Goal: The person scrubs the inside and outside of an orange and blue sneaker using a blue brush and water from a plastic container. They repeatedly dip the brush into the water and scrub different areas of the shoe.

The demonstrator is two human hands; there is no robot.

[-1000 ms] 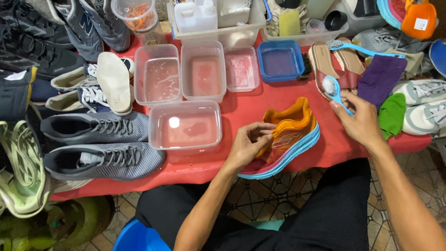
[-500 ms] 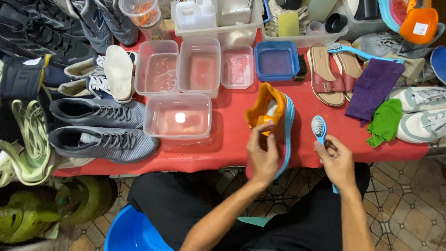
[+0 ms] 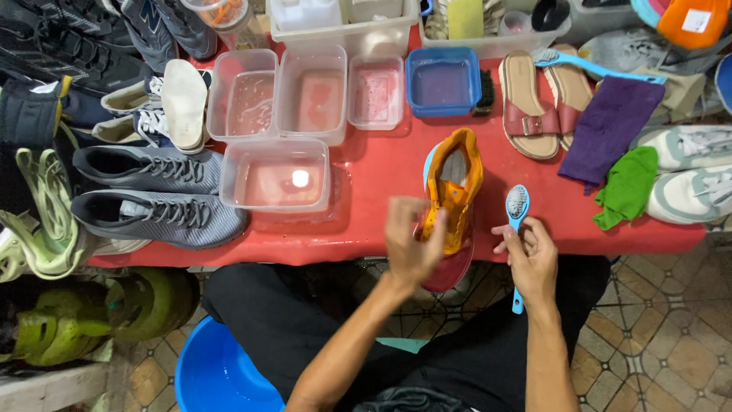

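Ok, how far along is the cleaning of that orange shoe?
Early, it seems. Set up: clear tubs hold water on the red table. In hand: the left hand grips the orange shoe, the right hand holds a blue brush apart from it. No foam shows on the shoe, so scrubbing looks left.

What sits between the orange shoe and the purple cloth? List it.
In the head view, only bare red tabletop separates the orange shoe from the purple cloth.

Head camera looks steeply down, close above table (image 3: pixel 381 175).
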